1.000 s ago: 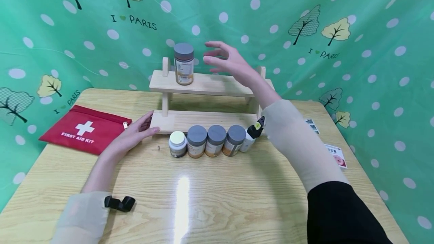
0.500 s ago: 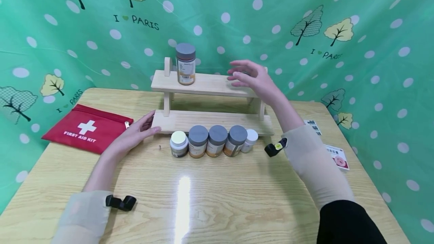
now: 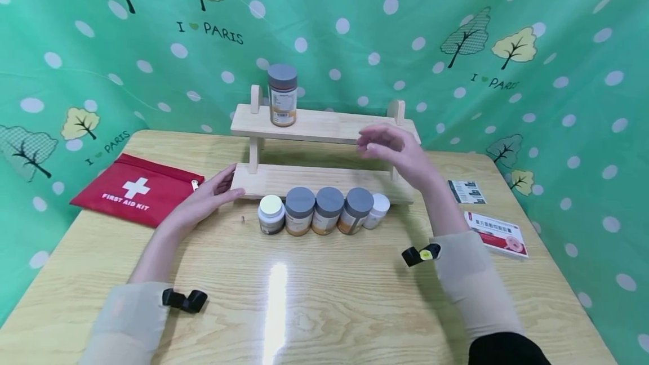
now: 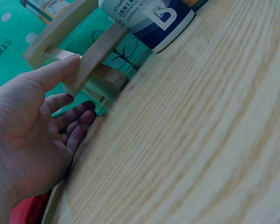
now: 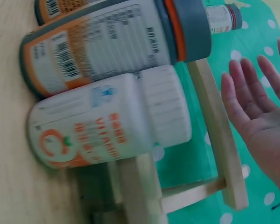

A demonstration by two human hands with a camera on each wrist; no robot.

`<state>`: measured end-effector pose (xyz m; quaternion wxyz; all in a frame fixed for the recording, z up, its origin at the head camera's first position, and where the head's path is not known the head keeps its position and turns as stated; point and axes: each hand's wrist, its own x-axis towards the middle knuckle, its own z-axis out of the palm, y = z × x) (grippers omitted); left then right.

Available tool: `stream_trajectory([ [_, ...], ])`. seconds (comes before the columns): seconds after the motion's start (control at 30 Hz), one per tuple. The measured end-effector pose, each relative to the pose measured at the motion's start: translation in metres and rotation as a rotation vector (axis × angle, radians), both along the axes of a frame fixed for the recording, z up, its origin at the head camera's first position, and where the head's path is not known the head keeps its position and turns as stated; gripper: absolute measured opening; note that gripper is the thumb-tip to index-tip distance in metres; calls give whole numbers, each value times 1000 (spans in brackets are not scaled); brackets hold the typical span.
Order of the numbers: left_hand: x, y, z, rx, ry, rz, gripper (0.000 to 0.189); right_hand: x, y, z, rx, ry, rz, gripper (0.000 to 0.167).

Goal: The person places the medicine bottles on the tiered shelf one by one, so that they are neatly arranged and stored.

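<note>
A two-tier wooden shelf (image 3: 324,180) stands at the back of the table. My left hand (image 3: 210,195) is at the left end of its lower board, thumb and forefinger on either side of the board's end (image 4: 86,67). The other fingers hang loosely below. My right hand (image 3: 398,151), holding nothing, hovers in front of the shelf's right side, fingers relaxed. One grey-capped bottle (image 3: 282,96) stands on the upper board's left part. Along the shelf's front are a cream-capped bottle (image 3: 271,216), several grey-capped bottles (image 3: 328,212) and a white vitamin C bottle (image 5: 93,123).
A red first aid kit pouch (image 3: 137,189) lies left of the shelf, beside my left forearm. On the right of the table lie a white and red medicine box (image 3: 497,234) and a printed blister pack (image 3: 466,191). Green polka-dot cloth (image 3: 334,27) hangs behind.
My right hand has moved right and down, away from the bottle on the upper board, to the shelf's right side. My left hand stays at the shelf's left end.
</note>
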<state>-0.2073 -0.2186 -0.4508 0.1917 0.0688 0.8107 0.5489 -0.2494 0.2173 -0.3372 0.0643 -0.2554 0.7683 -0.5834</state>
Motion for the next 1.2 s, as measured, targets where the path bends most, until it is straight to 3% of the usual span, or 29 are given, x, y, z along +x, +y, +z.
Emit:
stream_trajectory([
  [0.27,-1,1,-1,7,1,5,91,24,24,-25,67,-27,17,43],
  [0.53,-1,3,1,-6,4,6,92,36,48,-40,192,-73,99,46],
  [0.67,-1,2,0,-4,1,8,92,36,57,-41,283,-94,160,56],
  [0.87,-1,2,-2,-3,-4,0,92,34,62,-45,322,-107,248,63],
  [1.2,0,1,-2,2,-1,6,92,28,62,-54,335,-112,275,62],
])
